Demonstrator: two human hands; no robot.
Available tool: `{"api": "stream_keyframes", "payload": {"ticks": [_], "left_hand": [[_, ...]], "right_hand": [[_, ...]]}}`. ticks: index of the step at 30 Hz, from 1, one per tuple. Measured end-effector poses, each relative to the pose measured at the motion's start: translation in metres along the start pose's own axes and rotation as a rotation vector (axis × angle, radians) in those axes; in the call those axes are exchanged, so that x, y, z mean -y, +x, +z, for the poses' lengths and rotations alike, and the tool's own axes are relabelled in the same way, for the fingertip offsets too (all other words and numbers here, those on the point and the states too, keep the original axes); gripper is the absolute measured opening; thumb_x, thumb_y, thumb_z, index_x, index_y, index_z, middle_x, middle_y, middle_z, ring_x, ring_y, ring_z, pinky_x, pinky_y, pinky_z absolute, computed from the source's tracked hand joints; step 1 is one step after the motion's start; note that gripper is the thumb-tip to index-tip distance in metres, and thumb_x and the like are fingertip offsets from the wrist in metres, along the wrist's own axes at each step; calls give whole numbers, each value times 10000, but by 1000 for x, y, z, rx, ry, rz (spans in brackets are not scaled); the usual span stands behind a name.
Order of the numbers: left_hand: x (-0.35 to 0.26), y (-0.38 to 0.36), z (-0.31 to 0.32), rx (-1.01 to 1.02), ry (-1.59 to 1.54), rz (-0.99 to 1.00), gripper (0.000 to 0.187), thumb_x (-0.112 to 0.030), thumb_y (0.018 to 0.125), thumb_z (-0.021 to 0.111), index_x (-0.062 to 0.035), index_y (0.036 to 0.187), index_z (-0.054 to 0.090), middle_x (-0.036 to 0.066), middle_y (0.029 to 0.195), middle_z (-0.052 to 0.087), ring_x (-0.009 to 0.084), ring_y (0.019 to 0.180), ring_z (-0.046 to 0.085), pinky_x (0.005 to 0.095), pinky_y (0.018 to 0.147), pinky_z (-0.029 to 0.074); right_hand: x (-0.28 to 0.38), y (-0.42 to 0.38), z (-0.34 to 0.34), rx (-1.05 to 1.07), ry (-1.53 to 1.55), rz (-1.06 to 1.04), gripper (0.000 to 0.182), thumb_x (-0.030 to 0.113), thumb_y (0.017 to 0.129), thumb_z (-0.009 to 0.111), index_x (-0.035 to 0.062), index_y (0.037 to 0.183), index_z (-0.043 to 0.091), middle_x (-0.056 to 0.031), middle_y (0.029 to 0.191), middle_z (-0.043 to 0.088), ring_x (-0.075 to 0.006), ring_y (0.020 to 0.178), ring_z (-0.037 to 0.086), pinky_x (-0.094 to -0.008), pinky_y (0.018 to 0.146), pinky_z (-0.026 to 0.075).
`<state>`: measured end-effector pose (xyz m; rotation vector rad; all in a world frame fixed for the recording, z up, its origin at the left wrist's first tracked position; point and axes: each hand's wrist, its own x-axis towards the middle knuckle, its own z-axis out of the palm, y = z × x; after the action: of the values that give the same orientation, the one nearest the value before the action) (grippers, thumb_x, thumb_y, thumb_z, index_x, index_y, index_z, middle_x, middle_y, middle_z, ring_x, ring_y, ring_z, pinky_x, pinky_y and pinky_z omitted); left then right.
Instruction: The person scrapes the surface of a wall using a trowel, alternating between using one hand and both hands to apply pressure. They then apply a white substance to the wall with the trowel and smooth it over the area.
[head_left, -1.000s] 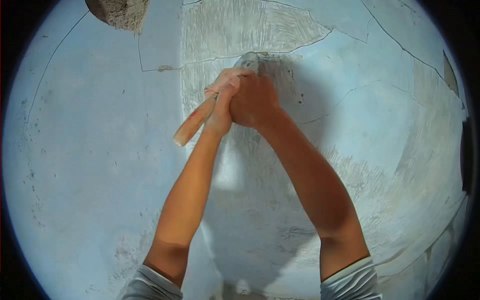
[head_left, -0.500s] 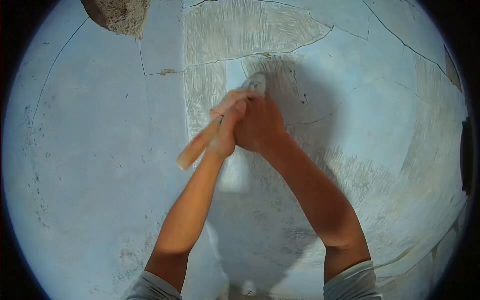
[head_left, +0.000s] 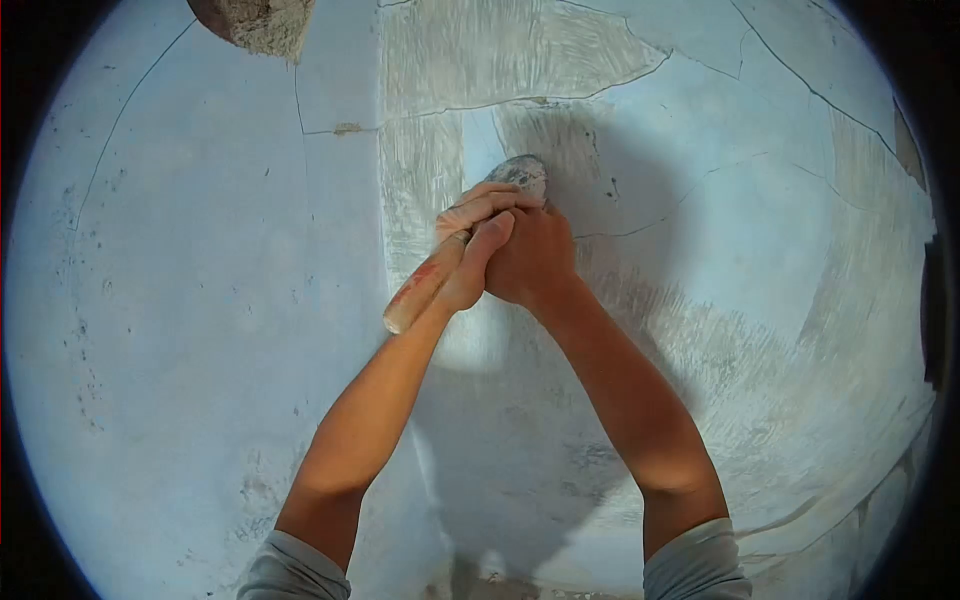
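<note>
A trowel-like scraping tool (head_left: 415, 293) is held against the blue painted wall. Its wooden handle, marked with red, slants to the lower left; a rounded, grey-splotched blade (head_left: 527, 172) pokes out above the hands. My left hand (head_left: 475, 235) is closed on the tool near the handle's upper end, its fingers lying across toward my right hand. Pressed close beside it, my right hand (head_left: 528, 250) is closed at the blade, its fingertips mostly hidden. Around the hands lies a scraped grey patch (head_left: 425, 165) with stroke marks, beside remaining blue paint.
The wall (head_left: 220, 330) fills the view. A broken hole with rough brown filling (head_left: 262, 22) is at the top left. Thin cracks cross the upper wall, and a dark gap (head_left: 933, 310) runs along the right edge. More scraped surface (head_left: 690, 340) lies to the right.
Both hands and the tool have shifted slightly right and down in view, and the blade shows more sharply. The grip looks the same. The view itself has moved a little.
</note>
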<state>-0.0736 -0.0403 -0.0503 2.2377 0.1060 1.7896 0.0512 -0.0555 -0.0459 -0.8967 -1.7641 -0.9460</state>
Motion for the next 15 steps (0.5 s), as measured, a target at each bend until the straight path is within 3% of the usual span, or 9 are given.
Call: {"api": "stream_keyframes", "payload": {"ticks": [2,3,6,9,12,15], "left_hand": [[5,17,1,-30,11,60,375,-267,1011,540,2,1158,756,147,1269,700,248,1255,618,360,1154,401],[11,31,-2,-42,8,108,364,-239,1018,524,9,1147,756,130,1261,703,249,1248,624,345,1141,412],[22,36,0,-98,-138,57,356,-221,1030,509,9,1139,757,135,1251,705,257,1246,630,350,1139,418],[21,4,7,-35,7,125,376,-245,1000,532,15,1169,744,145,1255,702,264,1245,632,354,1136,422],[28,6,5,-31,64,90,409,-267,964,552,24,1183,738,155,1265,704,277,1254,630,373,1147,417],[28,29,6,-101,-63,13,402,-280,972,557,13,1171,748,161,1256,705,285,1246,633,387,1139,426]], "right_hand": [[-14,19,5,-58,-19,-62,194,300,900,694,137,856,790,-93,908,799,-291,872,765,-475,789,583],[-12,42,-11,339,-58,71,199,296,895,697,124,869,793,-94,898,797,-294,870,763,-477,804,583],[-18,46,4,160,-32,54,211,296,888,697,108,855,788,-89,882,796,-286,876,766,-470,788,587],[-7,9,-5,159,52,94,190,296,874,715,115,901,769,-108,1029,796,-322,1005,757,-472,822,598],[-18,-1,6,17,-34,-50,227,286,897,679,91,850,785,-106,887,796,-294,888,767,-459,807,590],[-24,48,-6,236,30,37,247,304,906,672,94,897,800,-103,897,797,-293,893,769,-462,825,591]]}}
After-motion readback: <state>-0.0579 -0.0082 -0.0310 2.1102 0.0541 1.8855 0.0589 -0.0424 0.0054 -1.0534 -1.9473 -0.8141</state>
